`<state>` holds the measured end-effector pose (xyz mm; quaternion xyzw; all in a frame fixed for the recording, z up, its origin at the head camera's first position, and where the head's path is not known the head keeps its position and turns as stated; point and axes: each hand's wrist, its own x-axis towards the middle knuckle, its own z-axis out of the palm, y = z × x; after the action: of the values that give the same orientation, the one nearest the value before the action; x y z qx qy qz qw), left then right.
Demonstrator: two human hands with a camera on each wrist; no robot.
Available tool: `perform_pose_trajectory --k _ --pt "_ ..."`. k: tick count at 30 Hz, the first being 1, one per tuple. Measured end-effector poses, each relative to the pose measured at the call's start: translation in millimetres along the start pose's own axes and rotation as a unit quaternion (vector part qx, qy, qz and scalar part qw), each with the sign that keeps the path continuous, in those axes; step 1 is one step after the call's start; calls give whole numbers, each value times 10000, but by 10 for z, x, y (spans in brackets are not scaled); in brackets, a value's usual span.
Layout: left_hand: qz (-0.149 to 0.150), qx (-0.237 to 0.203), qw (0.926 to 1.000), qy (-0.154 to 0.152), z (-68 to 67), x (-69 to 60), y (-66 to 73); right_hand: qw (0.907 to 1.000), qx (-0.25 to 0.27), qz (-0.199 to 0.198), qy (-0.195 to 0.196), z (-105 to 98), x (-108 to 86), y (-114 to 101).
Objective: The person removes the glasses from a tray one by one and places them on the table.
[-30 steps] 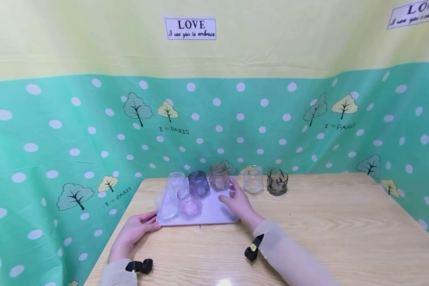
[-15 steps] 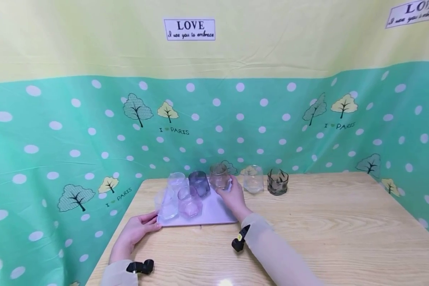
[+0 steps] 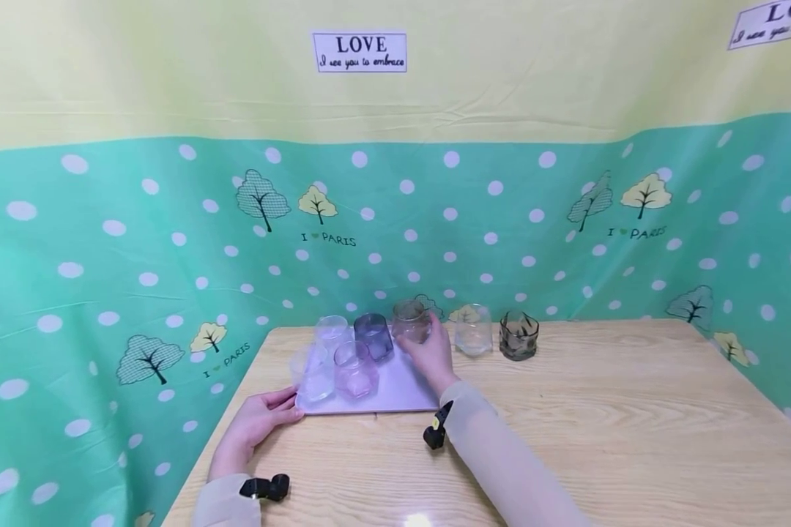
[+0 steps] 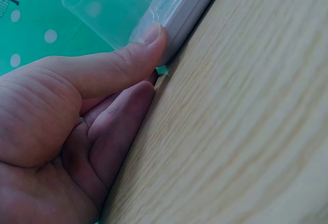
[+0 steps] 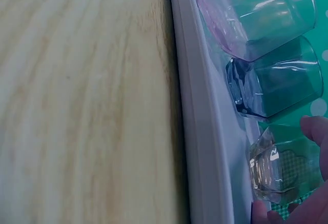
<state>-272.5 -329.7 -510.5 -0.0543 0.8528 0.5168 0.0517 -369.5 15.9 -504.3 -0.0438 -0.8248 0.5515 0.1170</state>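
A pale lilac tray (image 3: 397, 391) carries several glasses. My right hand (image 3: 436, 357) grips the brownish glass (image 3: 409, 320) at the tray's back right; in the right wrist view, thumb and fingers lie around this glass (image 5: 277, 167). Left of it stands a dark grey-blue glass (image 3: 373, 338), with a pink glass (image 3: 356, 379) in front and two clear glasses (image 3: 317, 379) further left. At the tray's front left corner, my left hand (image 3: 253, 424) holds the edge, the thumb on the rim (image 4: 187, 16) and the other fingers lower down, partly hidden.
On the wooden table (image 3: 600, 424), right of the tray, stand a clear faceted glass (image 3: 474, 333) and a dark patterned glass (image 3: 518, 338). A green and yellow printed cloth (image 3: 369, 183) hangs behind the table and along its sides.
My right hand has moved back and in to the brownish glass, and its fingers have closed round it. The left hand stays at the tray corner. The head view has shifted slightly.
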Motion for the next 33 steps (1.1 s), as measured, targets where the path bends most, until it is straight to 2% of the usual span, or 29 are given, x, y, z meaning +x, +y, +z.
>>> perform_pose_trajectory --k 9,19,33 --pt "20 -56 10000 -18 48 12 21 9994 -332 -125 63 -20 78 15" --pt "72 -96 9999 10 42 27 -2 9994 -283 -194 64 -73 15 -104" --pt "104 -208 9997 65 46 -11 -14 9992 -376 -98 94 -3 38 -81"
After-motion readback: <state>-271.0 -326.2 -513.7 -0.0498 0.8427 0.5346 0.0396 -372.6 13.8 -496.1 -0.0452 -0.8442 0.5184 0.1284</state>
